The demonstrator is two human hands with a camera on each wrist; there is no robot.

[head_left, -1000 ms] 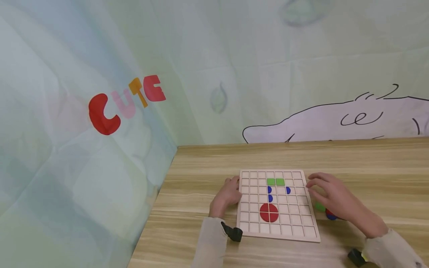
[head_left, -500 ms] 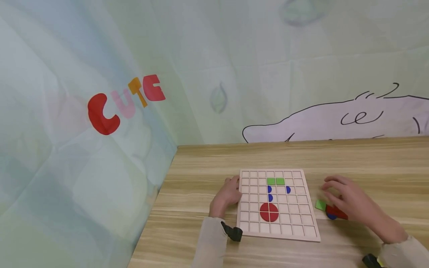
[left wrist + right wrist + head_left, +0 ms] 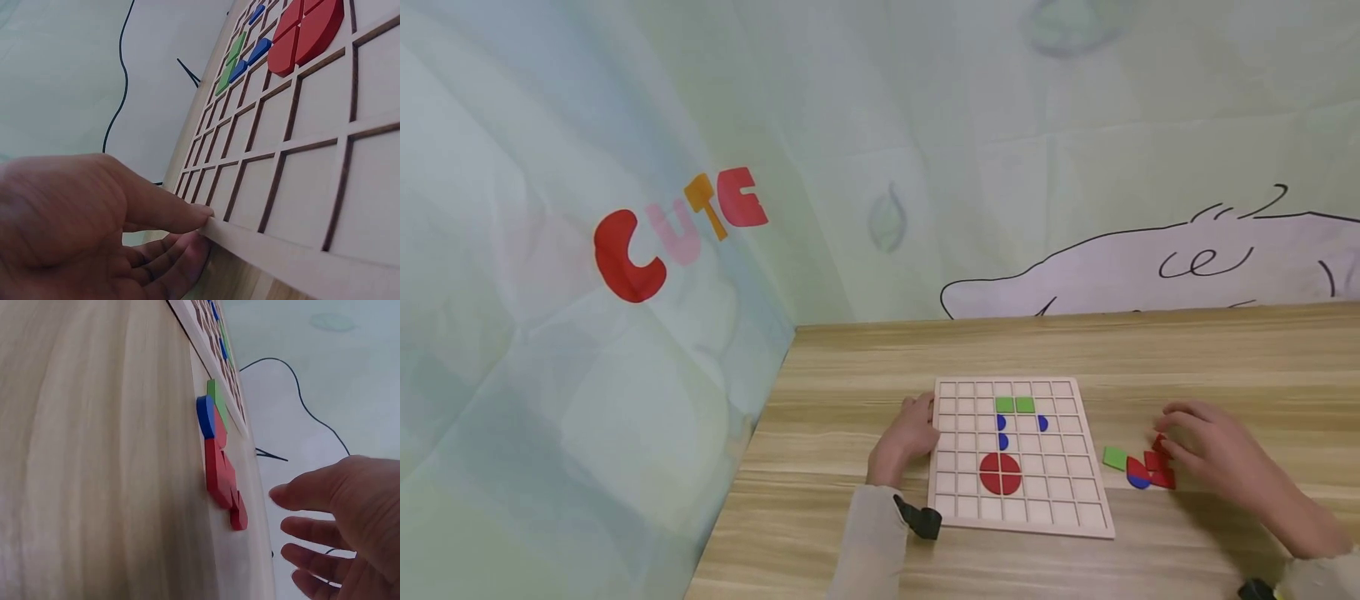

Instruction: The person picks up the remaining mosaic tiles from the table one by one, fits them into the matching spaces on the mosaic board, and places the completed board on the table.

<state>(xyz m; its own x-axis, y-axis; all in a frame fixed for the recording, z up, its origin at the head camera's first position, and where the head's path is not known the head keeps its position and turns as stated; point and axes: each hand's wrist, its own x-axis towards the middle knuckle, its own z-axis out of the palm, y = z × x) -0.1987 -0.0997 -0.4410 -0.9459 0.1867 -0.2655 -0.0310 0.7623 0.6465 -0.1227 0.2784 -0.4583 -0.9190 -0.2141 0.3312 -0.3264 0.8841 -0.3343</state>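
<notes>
A pale wooden grid board (image 3: 1060, 492) lies on the table. My left hand (image 3: 908, 437) holds its left edge; in the left wrist view the thumb (image 3: 181, 214) rests on the rim and the fingers bend against the side. Set in the grid are two green squares (image 3: 1015, 405), several blue half-circles (image 3: 1003, 442) and a red circle of quarter pieces (image 3: 990, 484). Right of the board, loose red pieces (image 3: 1163, 478), a blue half-circle (image 3: 1139, 482) and a green square (image 3: 1115, 457) lie close together. Over the red ones hovers my right hand (image 3: 1217, 454), fingers loosely bent and holding nothing.
The wooden table (image 3: 850, 358) runs back to a printed cloth backdrop (image 3: 865, 167). Another cloth wall with the letters CUTE (image 3: 625, 258) stands along its left side. A black wrist strap (image 3: 919, 517) sits on the left sleeve.
My right hand has moved right, away from the board's edge to above the loose pieces, which now show more fully. My left hand stays at the board's left edge.
</notes>
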